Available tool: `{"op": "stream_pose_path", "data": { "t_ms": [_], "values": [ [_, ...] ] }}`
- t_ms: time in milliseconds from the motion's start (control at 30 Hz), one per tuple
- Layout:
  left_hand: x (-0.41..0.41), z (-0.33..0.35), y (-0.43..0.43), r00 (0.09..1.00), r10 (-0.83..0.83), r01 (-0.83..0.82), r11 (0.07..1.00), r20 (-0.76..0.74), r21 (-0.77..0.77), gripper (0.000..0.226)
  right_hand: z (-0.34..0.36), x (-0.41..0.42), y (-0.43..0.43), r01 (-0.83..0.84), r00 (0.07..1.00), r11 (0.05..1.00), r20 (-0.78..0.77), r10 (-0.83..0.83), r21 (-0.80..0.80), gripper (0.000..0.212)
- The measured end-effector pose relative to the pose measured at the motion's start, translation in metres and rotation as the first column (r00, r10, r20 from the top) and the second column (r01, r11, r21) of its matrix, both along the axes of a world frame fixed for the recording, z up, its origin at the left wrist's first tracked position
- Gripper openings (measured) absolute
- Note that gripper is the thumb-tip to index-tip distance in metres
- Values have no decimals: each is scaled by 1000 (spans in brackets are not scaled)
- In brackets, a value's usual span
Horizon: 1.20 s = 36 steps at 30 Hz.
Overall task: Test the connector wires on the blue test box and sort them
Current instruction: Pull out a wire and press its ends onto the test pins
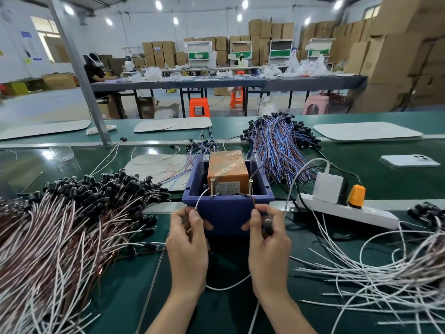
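The blue test box (226, 213) stands at centre frame on the green table (366, 174), with an orange unit (227, 169) inside it and the left screw (212, 186) and right screw (250, 188) upright at its near rim. Both hands are engaged just below the box. The left hand (187, 239) pinches the white lead (201, 197) between thumb and forefinger, its tip raised toward the left screw; contact cannot be confirmed. The right hand (268, 237) pinches a brown lead by the right screw, and the black connector (267, 224) rests against its fingers. Slack wire loops low between the wrists. Judgement: the piece is light and limp, and will flop unless held close to the stripped end. The bare tip would likely bend if pressed hard. It is best gripped just behind that tip, with the connector body supported. Wire heaps lie at the left pile (60, 225), the lower-right pile (385, 273) and the rear pile (277, 141); which is tested stock cannot be told.
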<state>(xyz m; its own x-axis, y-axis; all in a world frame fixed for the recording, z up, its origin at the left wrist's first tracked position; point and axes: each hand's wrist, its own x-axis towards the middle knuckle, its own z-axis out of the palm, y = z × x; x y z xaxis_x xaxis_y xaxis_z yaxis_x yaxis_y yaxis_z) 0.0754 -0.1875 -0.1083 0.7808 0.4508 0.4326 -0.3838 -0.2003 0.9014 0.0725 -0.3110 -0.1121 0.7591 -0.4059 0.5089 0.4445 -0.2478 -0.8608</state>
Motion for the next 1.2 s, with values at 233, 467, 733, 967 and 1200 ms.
{"op": "stream_pose_path", "data": {
  "t_ms": [233, 467, 733, 967, 1200],
  "values": [
    [0, 0, -1, 1000, 4, -4, 1000, -12, -5, 13, -1, 0, 0, 0, 1000, 1000, -11, 0, -10, 6],
    [-1, 0, 0, 1000, -5, 5, 1000, -18, -6, 11, 2, -2, 0, -6, 999, 1000, -49, 5, -11, 5],
    [-4, 6, -2, 999, -22, 23, 1000, -23, 18, 10, -8, 4, -1, 11, 991, 1000, -132, -10, 7, 25],
    [-5, 8, -2, 999, -27, 27, 1000, -25, 13, 10, -11, 6, -1, 13, 990, 1000, -140, -12, 2, 25],
    [-2, 5, -2, 1000, 8, -8, 1000, -22, -11, 12, -1, 0, 0, -16, 999, 1000, -45, 17, 7, 16]
  ]
}}
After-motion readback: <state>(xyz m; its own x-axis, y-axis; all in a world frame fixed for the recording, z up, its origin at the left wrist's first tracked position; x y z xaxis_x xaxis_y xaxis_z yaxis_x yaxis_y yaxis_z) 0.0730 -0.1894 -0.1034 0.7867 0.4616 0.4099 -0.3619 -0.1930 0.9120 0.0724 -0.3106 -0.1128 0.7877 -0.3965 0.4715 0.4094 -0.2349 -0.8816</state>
